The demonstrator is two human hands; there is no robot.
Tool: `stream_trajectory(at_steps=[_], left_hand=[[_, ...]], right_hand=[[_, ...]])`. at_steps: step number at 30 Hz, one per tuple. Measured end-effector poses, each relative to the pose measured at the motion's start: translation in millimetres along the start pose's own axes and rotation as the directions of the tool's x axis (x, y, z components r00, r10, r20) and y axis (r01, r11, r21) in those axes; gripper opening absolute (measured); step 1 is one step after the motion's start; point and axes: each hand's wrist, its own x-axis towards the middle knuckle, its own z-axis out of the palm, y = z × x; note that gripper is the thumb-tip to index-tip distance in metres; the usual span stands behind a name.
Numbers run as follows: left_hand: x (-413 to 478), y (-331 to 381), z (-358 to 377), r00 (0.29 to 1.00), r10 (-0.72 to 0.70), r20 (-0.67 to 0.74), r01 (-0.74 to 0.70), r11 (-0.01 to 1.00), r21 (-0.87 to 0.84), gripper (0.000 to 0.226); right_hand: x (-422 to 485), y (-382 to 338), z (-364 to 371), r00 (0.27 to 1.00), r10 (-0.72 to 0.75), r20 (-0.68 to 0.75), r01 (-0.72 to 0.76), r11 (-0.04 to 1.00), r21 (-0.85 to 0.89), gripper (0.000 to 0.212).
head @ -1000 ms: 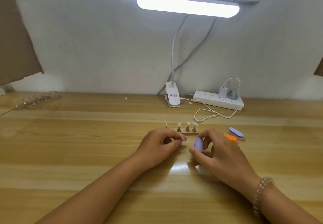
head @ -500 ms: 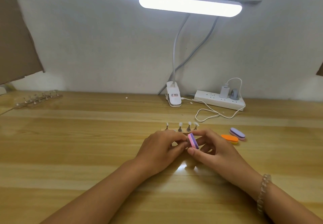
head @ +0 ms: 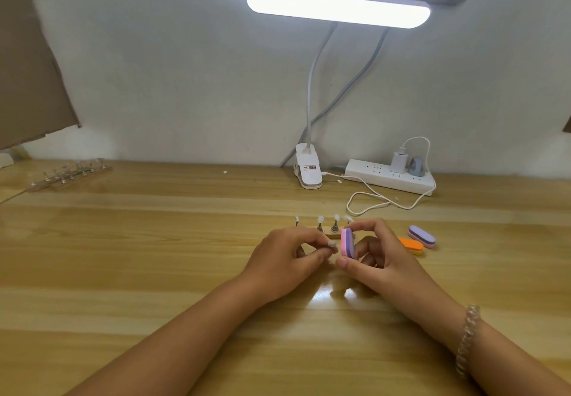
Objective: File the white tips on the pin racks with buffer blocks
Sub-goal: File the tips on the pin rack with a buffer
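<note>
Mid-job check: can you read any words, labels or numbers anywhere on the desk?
Nothing readable.
Lamp clip: label with red and dark print, too blurred to read.
Power strip: small marks by the sockets, too small to read.
Buffer blocks and pin racks: no text seen.

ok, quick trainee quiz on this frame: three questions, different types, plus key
1. Multiple choice: what holds the pink-and-purple buffer block? A) the left hand B) the right hand C) neither
2. True or false: the left hand is empty.
3. Count: how many buffer blocks lie unheld on the table?

Key: 1 B. 2 False: it pinches a white tip. 3 Two: the orange block and the purple block.
</note>
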Motion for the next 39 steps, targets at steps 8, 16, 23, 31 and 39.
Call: stream_trajectory(at_steps=[8, 16, 23, 31, 39], left_hand=[[4, -3, -3, 0.999, -0.008, 0.052, 0.014, 0.993, -0.119, 0.014], [1, -1, -2, 0.998, 0.017, 0.063, -0.014, 0.999, -0.049, 0.014], [-1, 1, -1, 0.991, 0.036, 0.128, -0.037, 0.999, 0.006, 0.017], [-1, 3, -1, 0.993, 0.03, 0.116, -0.035, 0.999, 0.039, 0.022], [-4, 6, -2, 0.987, 0.037, 0.156, -0.05, 0.995, 0.083, 0.022]], right_hand=[[-1, -3, -3, 0.995, 0.046, 0.086, -0.048, 0.999, 0.021, 0.039], [-10, -5, 2, 0.979, -0.2, 0.029, 0.196, 0.903, -0.382, 0.034], [-5, -6, 0, 0.978, -0.19, -0.082, 0.151, 0.927, -0.342, 0.025], [-6, -3, 2, 0.978, -0.209, -0.014, 0.194, 0.93, -0.311, 0.042], [-5, 0, 3, 0.976, -0.216, -0.039, 0.19, 0.919, -0.345, 0.028]])
